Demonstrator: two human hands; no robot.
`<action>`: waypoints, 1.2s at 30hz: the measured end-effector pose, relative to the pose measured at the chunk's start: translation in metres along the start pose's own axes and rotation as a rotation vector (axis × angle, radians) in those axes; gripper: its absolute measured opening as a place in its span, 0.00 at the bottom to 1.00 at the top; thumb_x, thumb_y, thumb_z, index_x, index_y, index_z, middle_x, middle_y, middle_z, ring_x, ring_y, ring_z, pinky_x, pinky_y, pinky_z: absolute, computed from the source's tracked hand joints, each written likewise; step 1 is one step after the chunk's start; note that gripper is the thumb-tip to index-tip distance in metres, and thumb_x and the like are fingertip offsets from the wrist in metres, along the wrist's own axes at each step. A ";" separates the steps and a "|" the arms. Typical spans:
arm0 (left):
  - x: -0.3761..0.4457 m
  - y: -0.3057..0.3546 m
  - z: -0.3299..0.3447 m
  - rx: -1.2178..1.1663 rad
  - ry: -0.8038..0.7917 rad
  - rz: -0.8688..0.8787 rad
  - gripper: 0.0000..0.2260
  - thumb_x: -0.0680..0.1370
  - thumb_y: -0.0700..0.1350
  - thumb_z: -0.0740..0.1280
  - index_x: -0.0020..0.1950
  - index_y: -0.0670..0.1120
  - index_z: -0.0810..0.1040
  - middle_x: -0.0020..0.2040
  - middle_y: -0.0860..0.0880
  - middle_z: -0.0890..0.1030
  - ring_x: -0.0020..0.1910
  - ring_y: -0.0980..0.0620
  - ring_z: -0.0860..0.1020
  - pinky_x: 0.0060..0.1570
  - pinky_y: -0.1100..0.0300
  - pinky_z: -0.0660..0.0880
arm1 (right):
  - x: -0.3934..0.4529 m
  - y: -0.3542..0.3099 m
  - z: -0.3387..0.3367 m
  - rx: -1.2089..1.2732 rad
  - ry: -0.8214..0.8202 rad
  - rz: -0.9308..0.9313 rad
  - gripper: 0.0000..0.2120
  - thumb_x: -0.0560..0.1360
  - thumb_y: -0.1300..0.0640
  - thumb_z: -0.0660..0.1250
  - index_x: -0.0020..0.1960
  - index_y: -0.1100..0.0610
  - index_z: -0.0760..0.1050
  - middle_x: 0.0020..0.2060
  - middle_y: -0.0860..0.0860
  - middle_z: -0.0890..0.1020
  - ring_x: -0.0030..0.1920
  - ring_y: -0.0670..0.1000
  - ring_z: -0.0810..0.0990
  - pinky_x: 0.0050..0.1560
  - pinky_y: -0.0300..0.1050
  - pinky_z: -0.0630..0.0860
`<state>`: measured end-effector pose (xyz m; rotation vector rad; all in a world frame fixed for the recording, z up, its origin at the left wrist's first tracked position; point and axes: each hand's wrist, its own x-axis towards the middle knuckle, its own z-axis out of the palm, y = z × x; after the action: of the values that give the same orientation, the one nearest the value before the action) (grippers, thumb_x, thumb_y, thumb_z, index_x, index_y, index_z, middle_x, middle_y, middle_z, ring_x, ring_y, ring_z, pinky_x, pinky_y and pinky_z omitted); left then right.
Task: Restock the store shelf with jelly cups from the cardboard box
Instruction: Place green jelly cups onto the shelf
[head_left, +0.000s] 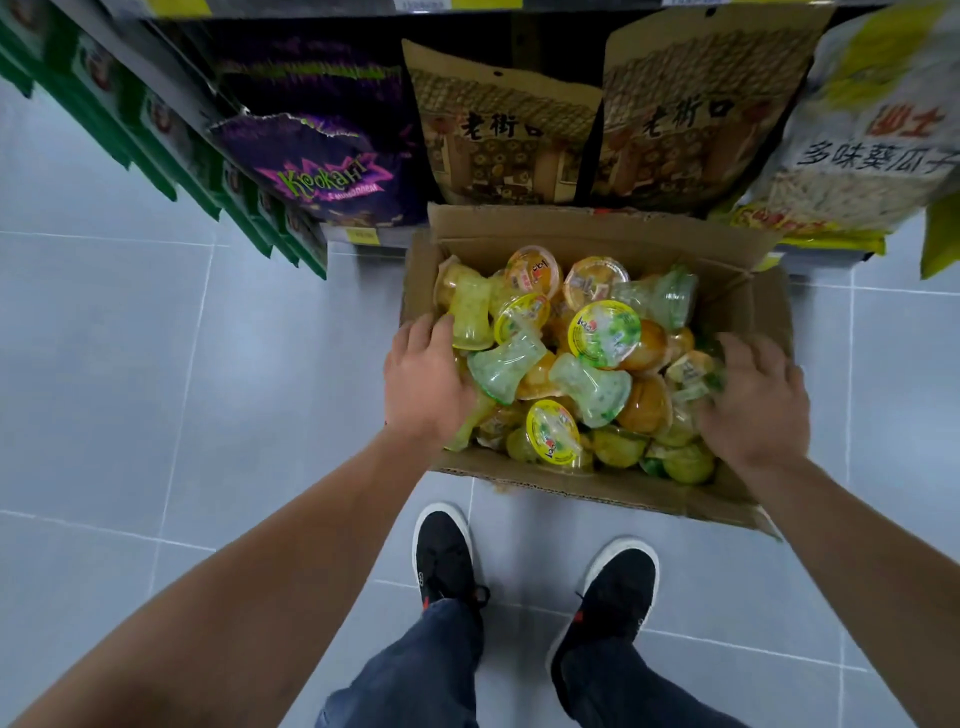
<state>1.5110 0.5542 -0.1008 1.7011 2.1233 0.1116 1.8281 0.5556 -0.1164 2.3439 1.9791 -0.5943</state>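
Picking step: left hand (423, 382) and right hand (756, 405) down in cardboard box (597, 491), fingers spread over jelly cups (605, 332) (nothing pinched). Next: grab, lift to far shelf (363, 236).

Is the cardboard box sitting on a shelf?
No, the cardboard box stands on the tiled floor before the shelves.

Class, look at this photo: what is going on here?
A person stands over an open brown cardboard box on the grey tiled floor, both hands down among loose yellow, green and orange plastic jelly cups. The left hand and right hand reach into the pile; what either holds is unclear.
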 end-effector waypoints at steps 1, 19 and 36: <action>-0.004 0.007 0.001 -0.015 -0.002 0.034 0.30 0.70 0.42 0.73 0.72 0.42 0.72 0.67 0.41 0.75 0.68 0.36 0.70 0.67 0.44 0.69 | -0.003 -0.006 0.001 0.023 -0.034 -0.022 0.32 0.70 0.58 0.72 0.73 0.57 0.67 0.69 0.62 0.69 0.67 0.67 0.68 0.67 0.61 0.68; 0.019 -0.001 0.079 0.220 -0.261 0.041 0.41 0.69 0.57 0.77 0.75 0.45 0.63 0.70 0.44 0.66 0.67 0.39 0.65 0.64 0.45 0.68 | 0.007 -0.047 0.090 -0.164 -0.313 -0.086 0.45 0.62 0.35 0.75 0.72 0.51 0.61 0.65 0.51 0.68 0.68 0.60 0.64 0.65 0.58 0.65; -0.018 0.010 0.000 -0.383 -0.237 -0.247 0.36 0.62 0.49 0.80 0.67 0.54 0.71 0.57 0.50 0.73 0.52 0.52 0.74 0.47 0.66 0.69 | -0.033 -0.067 0.008 0.292 -0.365 0.053 0.37 0.62 0.48 0.78 0.66 0.52 0.66 0.64 0.54 0.68 0.61 0.58 0.73 0.62 0.51 0.71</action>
<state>1.5225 0.5399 -0.0927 1.1654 1.9641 0.2172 1.7582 0.5353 -0.0986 2.2124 1.7609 -1.2787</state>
